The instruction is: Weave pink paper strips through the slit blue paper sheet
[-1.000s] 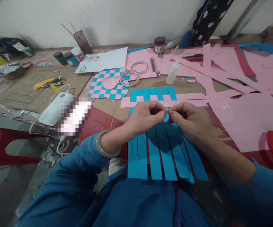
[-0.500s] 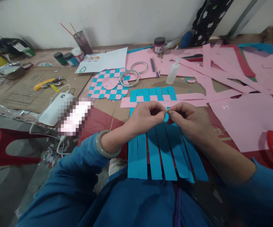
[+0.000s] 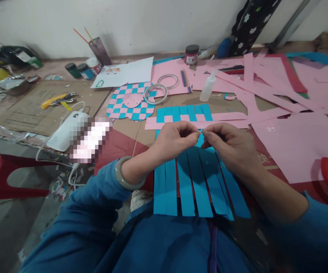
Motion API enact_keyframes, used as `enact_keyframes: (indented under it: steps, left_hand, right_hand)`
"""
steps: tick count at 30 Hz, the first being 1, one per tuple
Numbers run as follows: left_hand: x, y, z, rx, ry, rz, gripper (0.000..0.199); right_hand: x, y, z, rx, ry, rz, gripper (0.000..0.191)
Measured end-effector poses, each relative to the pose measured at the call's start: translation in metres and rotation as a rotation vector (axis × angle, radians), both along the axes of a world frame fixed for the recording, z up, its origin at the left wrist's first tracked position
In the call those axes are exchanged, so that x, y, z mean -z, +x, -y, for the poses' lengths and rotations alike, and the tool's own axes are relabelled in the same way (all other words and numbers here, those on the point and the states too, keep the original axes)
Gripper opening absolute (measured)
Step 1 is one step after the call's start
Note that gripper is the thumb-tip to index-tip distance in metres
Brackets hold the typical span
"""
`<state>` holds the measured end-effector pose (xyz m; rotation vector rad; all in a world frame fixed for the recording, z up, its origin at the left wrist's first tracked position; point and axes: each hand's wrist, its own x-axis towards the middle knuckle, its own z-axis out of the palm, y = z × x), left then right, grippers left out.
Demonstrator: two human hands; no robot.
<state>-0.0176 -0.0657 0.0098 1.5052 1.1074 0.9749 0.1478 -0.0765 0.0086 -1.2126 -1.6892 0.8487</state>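
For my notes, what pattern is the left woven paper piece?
The woven paper piece is a pink and blue checkerboard; head view.

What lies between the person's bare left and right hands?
In the head view, a tiny pale sliver, too small to identify, sits at the fingertips of the left hand and right hand, with a blue paper strip below.

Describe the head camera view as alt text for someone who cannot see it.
A left hand and right hand pinch a tiny pale sliver above parallel bright blue paper strips on a craft table. Beyond lies a pink-and-blue checkered woven paper mat, with loose pink paper sheets to the right.
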Motion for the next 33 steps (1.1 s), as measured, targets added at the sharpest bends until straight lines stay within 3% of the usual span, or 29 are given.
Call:
enact_keyframes:
  steps: [7,14,23,33]
  left_hand:
    - [-0.0010,-0.0002,0.0011,-0.011,-0.001,0.000,0.007]
    - [-0.0019,-0.0011,0.0012,0.035,-0.009,0.021,0.009]
    - [0.0029,-0.0007,0.0004,0.036,-0.008,0.040,0.009]
    - [-0.0011,-0.0014,0.0010,0.029,0.002,-0.031,0.008]
  right_hand:
    - [0.0043,0.0023,0.0038,0.085,0.192,0.056,0.006]
    - [0.0083,0.0040,0.0029,0.023,0.402,0.217,0.013]
    - [0.0092,0.0047,0.0009,0.011,0.385,0.290,0.014]
    - [0.0033,0.0040,0.0030,0.003,0.215,0.216,0.013]
